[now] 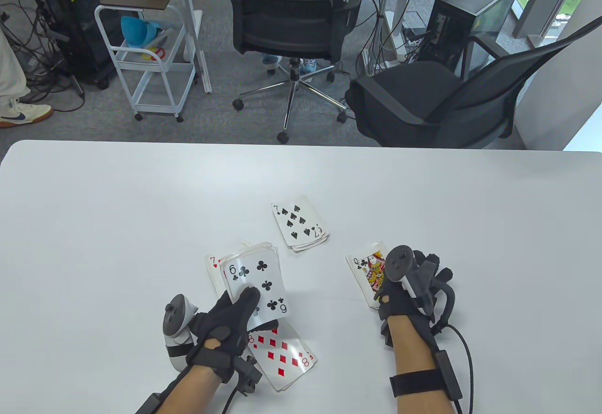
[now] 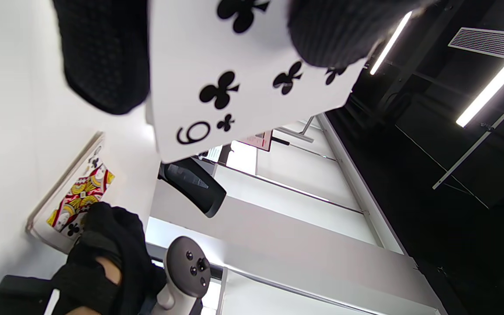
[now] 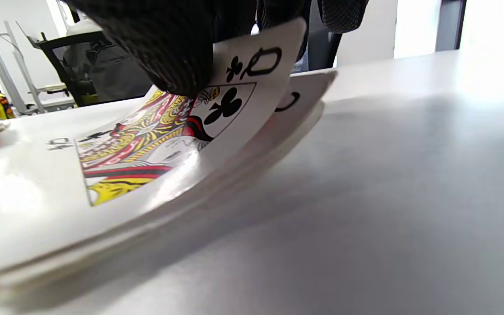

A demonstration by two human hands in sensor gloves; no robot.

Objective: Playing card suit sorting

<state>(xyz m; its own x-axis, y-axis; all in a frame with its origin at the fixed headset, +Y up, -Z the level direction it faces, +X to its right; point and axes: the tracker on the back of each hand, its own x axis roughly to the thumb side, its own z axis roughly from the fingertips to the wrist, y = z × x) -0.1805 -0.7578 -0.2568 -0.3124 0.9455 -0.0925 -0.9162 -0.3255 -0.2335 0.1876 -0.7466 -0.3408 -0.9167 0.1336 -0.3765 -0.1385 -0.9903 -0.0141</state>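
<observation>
Four groups of glossy white playing cards lie on the smooth white table: a spade pile topped by a seven, a diamond pile showing an eight, a heart seven, and a club pile under a queen of clubs. The black-gloved left hand grips a deck faced by the six of clubs. The gloved right hand pinches the queen's lifted edge.

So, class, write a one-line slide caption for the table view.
Left hand holds a deck topped by the six of clubs; right hand sets down the queen of clubs.
</observation>
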